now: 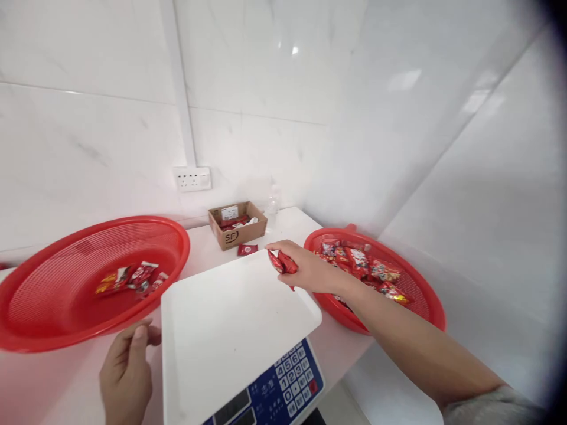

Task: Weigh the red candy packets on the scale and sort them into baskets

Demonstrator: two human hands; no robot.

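Note:
My right hand [305,267] is closed around a few small red-wrapped candies [284,261], over the far right part of the scale's white tray [230,321]. Below the tray, the blue keypad panel [296,378] of the scale faces me. My left hand [128,369] sits left of the tray, just below the near rim of the left red basket [88,230]. Its fingers are curled in with the thumb against them, and nothing shows in them. Several wrapped snacks [142,274] lie inside that basket.
At right, another red basket [425,295] holds many wrapped snacks [358,262]. A cardboard box [241,236] containing red packets stands behind the tray, with one red packet [247,249] in front. Beside the box is a clear bottle [273,203]. A wall socket [193,179] is above.

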